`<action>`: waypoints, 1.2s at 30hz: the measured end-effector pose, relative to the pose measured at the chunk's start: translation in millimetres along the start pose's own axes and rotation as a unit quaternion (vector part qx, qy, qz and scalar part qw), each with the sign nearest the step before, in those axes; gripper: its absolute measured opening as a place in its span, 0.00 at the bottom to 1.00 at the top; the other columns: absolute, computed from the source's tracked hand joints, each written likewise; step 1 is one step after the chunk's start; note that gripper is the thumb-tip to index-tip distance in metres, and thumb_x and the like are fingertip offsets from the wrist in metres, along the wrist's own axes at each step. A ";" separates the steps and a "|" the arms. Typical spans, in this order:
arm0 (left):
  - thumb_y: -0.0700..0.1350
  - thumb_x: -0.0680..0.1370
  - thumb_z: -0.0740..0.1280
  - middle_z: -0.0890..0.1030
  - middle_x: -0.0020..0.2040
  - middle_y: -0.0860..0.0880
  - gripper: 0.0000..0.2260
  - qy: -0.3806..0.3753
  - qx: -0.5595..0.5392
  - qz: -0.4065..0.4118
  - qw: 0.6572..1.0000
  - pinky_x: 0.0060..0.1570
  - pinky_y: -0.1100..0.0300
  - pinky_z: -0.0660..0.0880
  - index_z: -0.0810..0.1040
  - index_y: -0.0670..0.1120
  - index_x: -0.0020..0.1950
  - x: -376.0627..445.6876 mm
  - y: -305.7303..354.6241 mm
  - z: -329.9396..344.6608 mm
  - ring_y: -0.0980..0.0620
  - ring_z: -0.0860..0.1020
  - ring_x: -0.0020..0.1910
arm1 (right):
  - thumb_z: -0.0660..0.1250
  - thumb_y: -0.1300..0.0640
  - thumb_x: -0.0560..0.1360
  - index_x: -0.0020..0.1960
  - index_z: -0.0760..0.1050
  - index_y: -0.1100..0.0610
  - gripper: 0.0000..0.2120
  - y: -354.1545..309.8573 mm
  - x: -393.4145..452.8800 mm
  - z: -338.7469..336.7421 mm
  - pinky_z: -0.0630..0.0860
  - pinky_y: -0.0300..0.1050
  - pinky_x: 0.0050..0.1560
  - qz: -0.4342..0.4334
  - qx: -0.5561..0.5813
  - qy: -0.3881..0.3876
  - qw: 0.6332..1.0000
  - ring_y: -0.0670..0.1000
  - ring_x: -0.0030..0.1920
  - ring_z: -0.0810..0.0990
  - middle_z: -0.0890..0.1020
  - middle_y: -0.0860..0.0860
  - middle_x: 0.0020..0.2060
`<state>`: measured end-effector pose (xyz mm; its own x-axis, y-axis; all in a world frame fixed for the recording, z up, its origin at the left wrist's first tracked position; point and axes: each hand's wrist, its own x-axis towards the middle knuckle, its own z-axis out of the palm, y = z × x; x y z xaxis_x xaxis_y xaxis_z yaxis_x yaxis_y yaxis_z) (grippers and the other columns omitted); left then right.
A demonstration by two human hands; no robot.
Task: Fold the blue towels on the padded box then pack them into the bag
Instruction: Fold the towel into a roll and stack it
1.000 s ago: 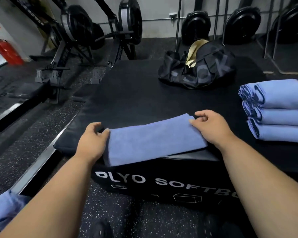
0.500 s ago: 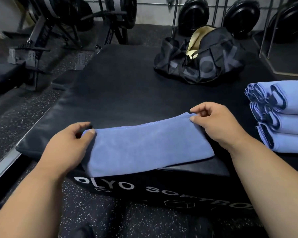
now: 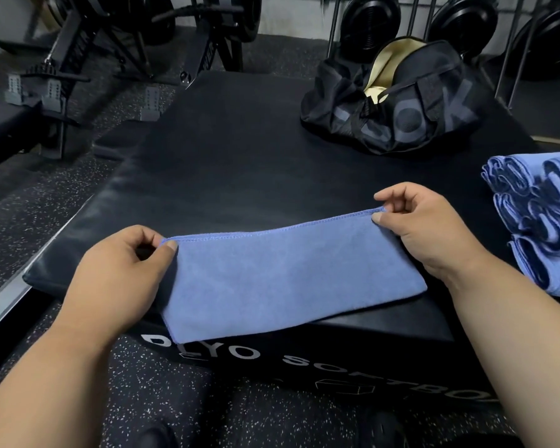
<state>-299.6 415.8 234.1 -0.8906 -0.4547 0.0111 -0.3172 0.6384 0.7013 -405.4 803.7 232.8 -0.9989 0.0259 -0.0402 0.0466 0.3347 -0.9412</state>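
On the near edge of the padded box: a folded blue towel [image 3: 285, 279] lies flat between my two hands, its long stitched hem on the far side and its near left corner hanging just over the box's front face.
Left hand [image 3: 120, 273]: at the towel's far left corner, thumb on top and fingers curled behind, pinching the hem there.
Right hand [image 3: 424, 231]: at the towel's far right corner, thumb and forefinger pinching the hem, the other fingers curled above it.
Towel relative to hands: it spans the whole gap between them, with both pinches on the same far edge; my forearms run down either side of it.
Padded box [image 3: 240, 156]: black, with a wide soft top; the towel lies on its near part.
Folded stack [image 3: 543, 227]: more blue towels piled at the right side of the box top, near my right hand but apart from it, folded ends facing me.
Bag [image 3: 398, 101]: black duffel on the far right of the box top, mouth open, pale lining showing.
Writing on the box front: white capitals, "PLYO SOFTBO", the last letters hidden by my right arm.
Writing on the bag: large grey letters; only "OK" reads clearly, the rest lost in folds.
Floor [image 3: 62, 195]: dark speckled rubber to the left of the box.
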 end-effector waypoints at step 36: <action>0.47 0.83 0.63 0.79 0.38 0.55 0.06 -0.002 -0.032 0.060 0.998 0.39 0.52 0.70 0.73 0.52 0.46 -3.2 -3.0 -9.5 0.57 0.74 0.36 | 0.73 0.56 0.78 0.43 0.80 0.51 0.05 -21.0 -7.2 7.6 0.72 0.47 0.40 -0.013 -0.168 -0.023 0.985 0.47 0.35 0.76 0.82 0.46 0.34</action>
<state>-292.7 409.4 238.6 -0.9225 -0.3743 0.0945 -0.1868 0.6469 0.7394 -399.3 789.3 250.3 -0.9989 -0.0271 -0.0390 0.0133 0.6282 -0.7780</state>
